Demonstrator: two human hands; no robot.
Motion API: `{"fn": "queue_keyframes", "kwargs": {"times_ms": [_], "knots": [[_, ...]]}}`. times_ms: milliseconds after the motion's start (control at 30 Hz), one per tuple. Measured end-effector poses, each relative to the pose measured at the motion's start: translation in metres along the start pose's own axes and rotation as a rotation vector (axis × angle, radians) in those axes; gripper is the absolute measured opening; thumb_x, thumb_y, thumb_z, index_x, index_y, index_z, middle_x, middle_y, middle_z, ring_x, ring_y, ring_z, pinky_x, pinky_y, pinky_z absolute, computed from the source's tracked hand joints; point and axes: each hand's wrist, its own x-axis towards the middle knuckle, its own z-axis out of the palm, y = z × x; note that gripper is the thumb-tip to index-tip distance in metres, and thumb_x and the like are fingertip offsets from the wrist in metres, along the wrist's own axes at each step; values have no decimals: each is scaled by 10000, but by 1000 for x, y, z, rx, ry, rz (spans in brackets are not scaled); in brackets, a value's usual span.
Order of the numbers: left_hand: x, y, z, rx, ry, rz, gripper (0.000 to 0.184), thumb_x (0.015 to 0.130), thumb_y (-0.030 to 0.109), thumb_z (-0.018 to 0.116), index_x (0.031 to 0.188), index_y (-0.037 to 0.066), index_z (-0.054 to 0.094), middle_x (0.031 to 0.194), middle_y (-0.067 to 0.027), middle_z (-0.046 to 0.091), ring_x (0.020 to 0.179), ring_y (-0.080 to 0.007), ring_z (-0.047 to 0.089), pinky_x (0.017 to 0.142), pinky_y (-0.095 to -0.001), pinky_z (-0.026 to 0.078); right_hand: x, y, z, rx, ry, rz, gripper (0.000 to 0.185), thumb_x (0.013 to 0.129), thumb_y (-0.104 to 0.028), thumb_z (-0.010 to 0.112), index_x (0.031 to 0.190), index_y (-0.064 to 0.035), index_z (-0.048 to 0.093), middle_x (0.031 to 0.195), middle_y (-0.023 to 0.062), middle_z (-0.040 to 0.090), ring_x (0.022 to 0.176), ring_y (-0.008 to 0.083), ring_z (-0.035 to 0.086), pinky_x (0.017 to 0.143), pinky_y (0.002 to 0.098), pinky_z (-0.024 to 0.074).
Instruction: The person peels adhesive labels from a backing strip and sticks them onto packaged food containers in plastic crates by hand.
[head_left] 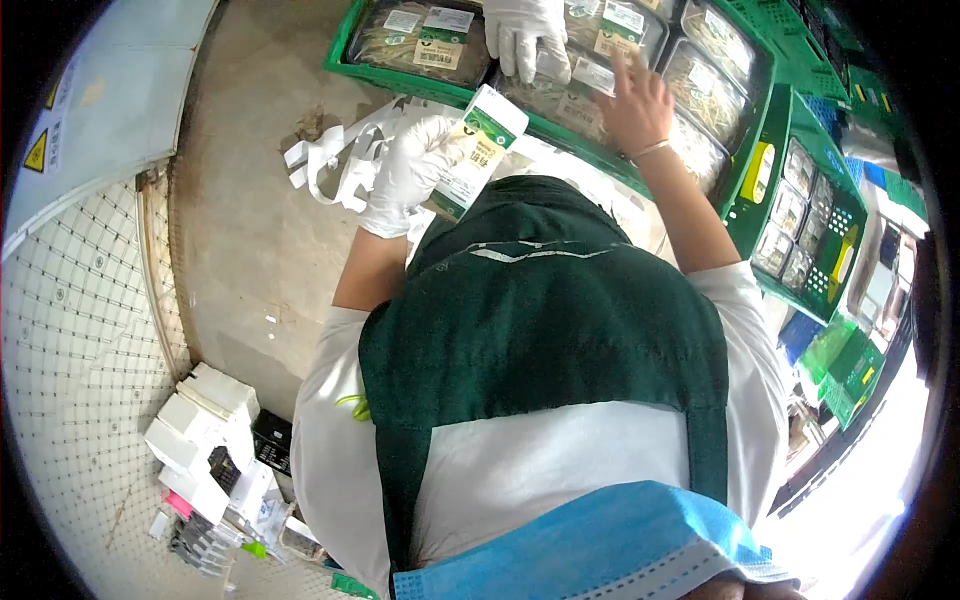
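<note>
My left hand (405, 175) wears a white glove and is closed around a strip of printed labels (484, 150) in green, white and cream. My bare right hand (640, 110), a thin band at its wrist, lies with fingers spread over labelled clear packs in the green crate (565, 137). Its fingertips are at the label of a pack (580, 95); whether they press on it I cannot tell. Another person's white-gloved hand (528, 38) reaches in from the top and rests over the packs, left of my right hand. A labelled pack (415, 45) of pale strands sits at the crate's left end.
White backing strip (345, 165) lies curled on the floor by my left hand. To the right stands a second green crate (785, 235) with wrapped packs. White boxes (205, 430) are stacked at lower left, near a net-patterned wall (80, 330).
</note>
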Motion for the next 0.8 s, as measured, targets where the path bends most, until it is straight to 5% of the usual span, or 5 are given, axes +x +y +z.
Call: {"fn": "queue_keyframes", "kwargs": {"times_ms": [67, 167, 467, 667, 800], "knots": [[2, 8, 12, 4, -58, 15, 188, 791, 32, 544, 972, -19, 541, 864, -52, 594, 761, -74, 548, 658, -193, 449, -1, 0, -30, -38, 31, 44, 525, 779, -367, 534, 1200, -89, 389, 1066, 116, 510, 932, 232, 504, 786, 353, 405], [8, 5, 33, 55, -108, 112, 288, 764, -1, 560, 1048, -3, 511, 940, -47, 570, 848, -95, 522, 735, -224, 428, -12, -11, -63, 1372, -505, 65, 442, 759, -276, 607, 1097, -26, 471, 970, 131, 563, 909, 221, 544, 755, 335, 437], [16, 19, 97, 55, -24, 113, 157, 758, 101, 617, 875, 5, 578, 759, -8, 587, 690, -67, 514, 625, -196, 426, -46, -7, -96, 1127, -179, 79, 189, 724, -138, 611, 879, -34, 582, 750, 143, 592, 667, 282, 582, 594, 323, 464], [24, -1, 128, 221, -138, -55, 201, 739, 155, 646, 855, 11, 567, 722, -11, 568, 663, -40, 475, 582, -199, 405, -53, 173, -71, 756, 13, 167, 269, 733, -198, 625, 919, -43, 507, 816, 134, 594, 715, 251, 593, 608, 326, 476], [51, -22, 138, 1263, 11, 533, 282, 780, 272, 507, 864, 4, 537, 856, -175, 566, 821, -319, 538, 759, -377, 408, -108, 160, -20, 401, -193, -10, 312, 715, -205, 597, 934, -52, 435, 905, 121, 526, 863, 274, 513, 736, 373, 419]]}}
